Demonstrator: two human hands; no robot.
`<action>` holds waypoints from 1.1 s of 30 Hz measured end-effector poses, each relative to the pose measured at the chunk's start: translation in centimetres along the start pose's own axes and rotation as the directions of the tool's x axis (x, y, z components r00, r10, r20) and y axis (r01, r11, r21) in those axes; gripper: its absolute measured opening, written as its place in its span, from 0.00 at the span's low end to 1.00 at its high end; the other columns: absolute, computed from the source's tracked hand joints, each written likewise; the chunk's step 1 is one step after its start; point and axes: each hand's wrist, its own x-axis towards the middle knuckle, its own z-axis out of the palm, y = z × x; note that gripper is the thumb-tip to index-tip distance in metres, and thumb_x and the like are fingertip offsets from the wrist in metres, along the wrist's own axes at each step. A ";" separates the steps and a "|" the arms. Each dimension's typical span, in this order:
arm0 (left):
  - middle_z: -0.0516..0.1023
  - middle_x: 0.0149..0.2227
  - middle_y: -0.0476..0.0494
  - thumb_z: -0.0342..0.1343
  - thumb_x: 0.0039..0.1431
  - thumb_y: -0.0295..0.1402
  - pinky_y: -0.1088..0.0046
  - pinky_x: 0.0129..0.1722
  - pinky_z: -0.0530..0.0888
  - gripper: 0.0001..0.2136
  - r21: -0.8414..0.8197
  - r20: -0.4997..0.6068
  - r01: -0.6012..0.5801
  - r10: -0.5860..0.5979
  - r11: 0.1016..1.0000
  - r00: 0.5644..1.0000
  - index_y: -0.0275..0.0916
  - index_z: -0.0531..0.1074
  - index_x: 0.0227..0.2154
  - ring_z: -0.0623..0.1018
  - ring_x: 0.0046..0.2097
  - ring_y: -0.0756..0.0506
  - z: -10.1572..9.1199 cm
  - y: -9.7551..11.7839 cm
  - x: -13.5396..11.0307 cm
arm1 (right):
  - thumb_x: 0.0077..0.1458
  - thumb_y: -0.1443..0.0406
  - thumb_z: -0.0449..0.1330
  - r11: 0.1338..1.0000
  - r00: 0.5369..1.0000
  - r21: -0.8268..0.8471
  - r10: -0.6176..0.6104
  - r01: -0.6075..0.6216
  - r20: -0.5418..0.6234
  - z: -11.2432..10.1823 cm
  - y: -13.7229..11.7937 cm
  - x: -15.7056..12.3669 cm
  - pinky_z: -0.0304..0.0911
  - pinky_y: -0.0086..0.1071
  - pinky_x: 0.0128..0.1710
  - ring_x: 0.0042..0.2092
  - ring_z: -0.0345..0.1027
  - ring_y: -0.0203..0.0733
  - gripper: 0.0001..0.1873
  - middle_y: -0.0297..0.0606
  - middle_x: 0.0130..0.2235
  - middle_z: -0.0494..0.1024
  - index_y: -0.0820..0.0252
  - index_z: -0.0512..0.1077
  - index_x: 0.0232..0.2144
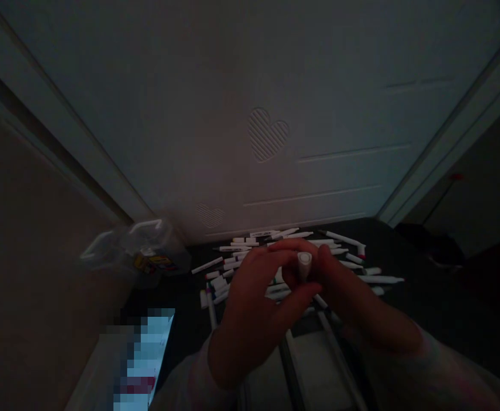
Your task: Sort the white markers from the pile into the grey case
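The scene is very dim. My left hand [254,311] and my right hand [357,308] meet in the middle of the view, both closed around one white marker [304,264] that points its round end toward the camera. Behind the hands, several white markers [250,254] with coloured tips lie scattered on a dark surface [425,285]. More white markers [378,278] lie to the right of the hands.
A white door panel [271,137] with an embossed heart rises behind the markers. A clear plastic case [142,251] sits at the left. A lit, blurred-out screen [147,354] lies at the lower left. A white-framed object [314,359] lies under my wrists.
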 end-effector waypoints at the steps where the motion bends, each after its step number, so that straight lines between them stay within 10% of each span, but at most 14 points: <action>1: 0.75 0.34 0.48 0.61 0.45 0.32 0.72 0.35 0.70 0.11 -0.021 -0.007 0.022 -0.022 1.000 1.000 0.40 0.69 0.34 0.73 0.35 0.48 -0.1 0.1 0.0 | 0.53 0.44 0.40 1.000 1.000 -0.022 -0.017 0.017 -0.005 0.1 -0.1 0.0 0.58 0.31 0.35 0.35 0.60 0.36 0.32 0.38 0.34 0.67 0.60 0.63 0.47; 10: 0.75 0.28 0.48 0.55 0.52 0.34 0.70 0.36 0.70 0.03 -0.206 0.080 0.210 -0.197 0.956 0.977 0.40 0.71 0.29 0.74 0.33 0.48 -0.2 -0.2 0.1 | 0.55 0.45 0.37 0.993 0.998 -0.118 0.014 -0.006 0.064 0.6 -2.2 -0.4 0.56 0.31 0.35 0.32 0.57 0.35 0.32 0.37 0.30 0.64 0.59 0.61 0.49; 24: 0.71 0.27 0.52 0.56 0.49 0.25 0.74 0.32 0.67 0.05 0.121 -0.020 -0.114 0.117 0.986 0.993 0.40 0.67 0.29 0.71 0.31 0.51 0.6 0.9 0.0 | 0.54 0.51 0.48 0.993 0.993 -0.077 -0.086 0.092 0.082 0.1 -1.3 0.0 0.58 0.31 0.43 0.43 0.62 0.37 0.22 0.38 0.42 0.68 0.57 0.66 0.45; 33: 0.74 0.36 0.48 0.50 0.55 0.25 0.71 0.38 0.68 0.20 0.075 0.031 -0.124 0.122 0.989 0.992 0.45 0.58 0.50 0.73 0.38 0.49 0.6 0.6 -1.0 | 0.45 0.46 0.51 0.939 0.997 0.339 0.044 -0.062 0.062 0.8 -1.4 0.2 0.49 0.25 0.20 0.19 0.48 0.29 0.28 0.28 0.17 0.55 0.63 0.66 0.39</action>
